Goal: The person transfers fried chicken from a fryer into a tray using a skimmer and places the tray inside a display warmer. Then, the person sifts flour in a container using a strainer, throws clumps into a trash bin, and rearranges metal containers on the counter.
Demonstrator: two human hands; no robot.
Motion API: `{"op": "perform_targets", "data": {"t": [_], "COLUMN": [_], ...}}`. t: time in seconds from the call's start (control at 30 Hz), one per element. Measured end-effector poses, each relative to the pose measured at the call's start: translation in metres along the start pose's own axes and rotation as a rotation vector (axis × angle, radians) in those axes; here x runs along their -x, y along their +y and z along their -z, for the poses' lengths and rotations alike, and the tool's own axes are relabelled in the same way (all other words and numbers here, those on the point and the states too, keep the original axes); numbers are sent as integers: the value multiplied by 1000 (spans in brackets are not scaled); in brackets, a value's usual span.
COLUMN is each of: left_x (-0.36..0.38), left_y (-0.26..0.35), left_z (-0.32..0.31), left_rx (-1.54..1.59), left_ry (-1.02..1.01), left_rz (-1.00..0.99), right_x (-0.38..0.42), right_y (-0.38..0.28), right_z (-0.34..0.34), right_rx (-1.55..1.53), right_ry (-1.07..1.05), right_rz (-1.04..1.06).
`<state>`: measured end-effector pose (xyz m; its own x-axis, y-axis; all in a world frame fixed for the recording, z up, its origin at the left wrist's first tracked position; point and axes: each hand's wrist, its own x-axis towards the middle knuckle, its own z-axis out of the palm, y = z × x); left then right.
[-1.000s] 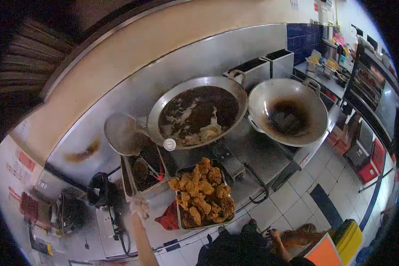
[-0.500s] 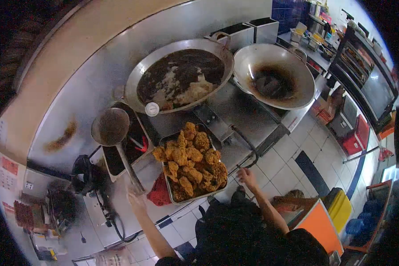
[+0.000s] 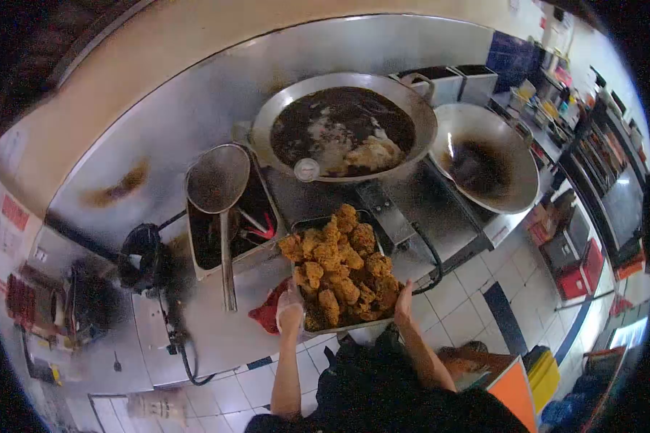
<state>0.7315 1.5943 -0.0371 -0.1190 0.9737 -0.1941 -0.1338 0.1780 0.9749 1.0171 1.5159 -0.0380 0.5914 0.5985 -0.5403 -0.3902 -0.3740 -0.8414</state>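
Both hands have come in to the tray since the earlier frame: the left hand [image 3: 290, 312], in a pale, see-through glove, is away from the long metal handle of the round grey strainer [image 3: 218, 179], and the bare right hand [image 3: 404, 307] has closed up from the other side. Between them lies the rectangular silver metal tray [image 3: 354, 328], heaped with craggy golden-brown fried pieces [image 3: 343, 265]. Its long axis runs forward from the hands, the far end leaning leftward; neither hand is clearly nearer. Each meets a side by a near corner, but whether the fingers curl beneath cannot be told. Just left of the left hand is a bright red bundle [image 3: 266, 309].
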Motion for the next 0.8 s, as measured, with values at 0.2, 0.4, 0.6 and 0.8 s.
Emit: {"op": "perform_targets", "data": {"t": [0.2,0.4,0.6,0.8], "left_x": [1,36,100,116], "left_y": [-29,-42,-35,10], "left_z": [6,25,39,-23], "left_rx": [-475,-839,-507,-507], "left_ry": [-96,-73,-80,-136], "left_rz": [-197,-400,-163,39], "right_x": [-4,8,50,140], "right_y": [23,42,71,-41], "right_z": [7,40,85,118], "right_rx": [-49,-144,-177,-494], "right_ry": [17,87,270,232], "right_rz": [92,-42,-222,124]}}
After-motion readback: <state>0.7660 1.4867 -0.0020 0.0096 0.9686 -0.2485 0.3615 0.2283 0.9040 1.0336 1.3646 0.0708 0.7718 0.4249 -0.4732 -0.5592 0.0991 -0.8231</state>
